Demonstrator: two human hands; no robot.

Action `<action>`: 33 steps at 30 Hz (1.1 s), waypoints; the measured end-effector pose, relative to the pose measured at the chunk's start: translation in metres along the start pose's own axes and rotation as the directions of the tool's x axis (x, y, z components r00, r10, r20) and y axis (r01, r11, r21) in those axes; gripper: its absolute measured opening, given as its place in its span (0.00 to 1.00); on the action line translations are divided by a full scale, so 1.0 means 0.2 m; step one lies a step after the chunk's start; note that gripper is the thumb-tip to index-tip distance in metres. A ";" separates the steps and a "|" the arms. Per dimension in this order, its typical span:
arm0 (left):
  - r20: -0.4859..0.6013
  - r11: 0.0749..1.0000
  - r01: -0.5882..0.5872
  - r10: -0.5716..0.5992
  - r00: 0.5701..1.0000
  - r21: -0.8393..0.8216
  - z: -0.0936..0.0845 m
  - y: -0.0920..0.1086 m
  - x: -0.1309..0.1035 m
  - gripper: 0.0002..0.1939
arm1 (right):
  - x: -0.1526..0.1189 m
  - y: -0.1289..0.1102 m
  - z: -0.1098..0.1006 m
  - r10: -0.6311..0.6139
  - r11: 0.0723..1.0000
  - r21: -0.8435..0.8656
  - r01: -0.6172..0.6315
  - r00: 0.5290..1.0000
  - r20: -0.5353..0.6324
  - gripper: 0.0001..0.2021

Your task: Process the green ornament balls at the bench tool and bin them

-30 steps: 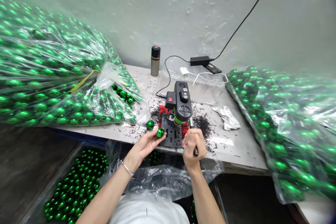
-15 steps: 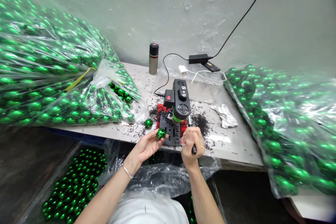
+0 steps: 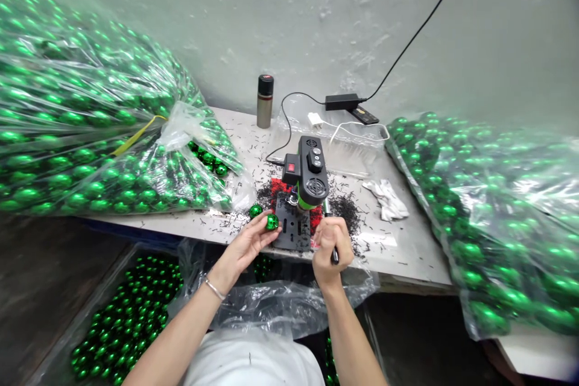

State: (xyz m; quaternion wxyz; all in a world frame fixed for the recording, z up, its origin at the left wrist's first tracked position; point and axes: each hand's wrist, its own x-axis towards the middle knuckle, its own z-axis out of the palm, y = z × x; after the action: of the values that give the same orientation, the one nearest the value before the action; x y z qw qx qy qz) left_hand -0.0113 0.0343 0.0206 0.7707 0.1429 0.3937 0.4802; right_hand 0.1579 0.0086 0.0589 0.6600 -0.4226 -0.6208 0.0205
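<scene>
Two hands are at work: left (image 3: 244, 245) pinching a green ball (image 3: 272, 222), right (image 3: 333, 245) closed around a black handle (image 3: 335, 256)

The left sack of green baubles (image 3: 90, 132) and the right one (image 3: 493, 223) run past the picture's side edges and blur there, the black cable (image 3: 420, 27) leaves at the top, and the right hand (image 3: 333, 247) hides part of the black-ended lever (image 3: 335, 256) it grips.
</scene>
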 end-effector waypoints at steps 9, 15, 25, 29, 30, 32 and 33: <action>-0.004 0.830 -0.351 0.391 0.920 0.434 0.10 -0.13 0.12 0.14 | 0.01 -0.02 0.00 0.004 1.000 -0.013 -0.004 1.000 0.011 0.16; 0.153 0.539 -0.455 0.513 0.845 0.709 0.10 -0.16 0.14 0.16 | 0.02 -0.03 0.00 -0.009 1.000 -0.019 0.009 1.000 0.025 0.15; 0.387 0.252 -0.575 0.529 0.755 0.778 0.07 -0.18 0.22 0.13 | 0.02 -0.04 -0.01 -0.008 0.999 -0.037 0.009 0.999 0.035 0.14; 0.399 0.260 -0.582 0.515 0.759 0.770 0.06 -0.19 0.23 0.14 | -0.01 -0.01 -0.01 -0.032 0.999 -0.037 0.034 0.999 0.042 0.14; 0.398 0.265 -0.579 0.509 0.763 0.771 0.05 -0.19 0.23 0.14 | -0.02 0.00 -0.01 -0.046 0.998 -0.033 0.047 0.998 0.043 0.14; 0.394 0.268 -0.573 0.504 0.769 0.775 0.05 -0.19 0.23 0.14 | -0.06 0.04 -0.01 -0.080 0.996 -0.027 0.081 0.996 0.049 0.13; 0.394 0.266 -0.573 0.505 0.768 0.775 0.05 -0.19 0.23 0.14 | -0.08 0.07 0.00 -0.097 0.995 -0.027 0.098 0.994 0.050 0.13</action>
State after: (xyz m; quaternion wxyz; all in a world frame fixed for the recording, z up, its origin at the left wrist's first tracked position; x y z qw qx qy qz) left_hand 0.0302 0.0560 -0.0167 0.3914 0.6502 0.4797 0.4404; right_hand 0.1615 0.0085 0.0386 0.6386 -0.4008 -0.6568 -0.0106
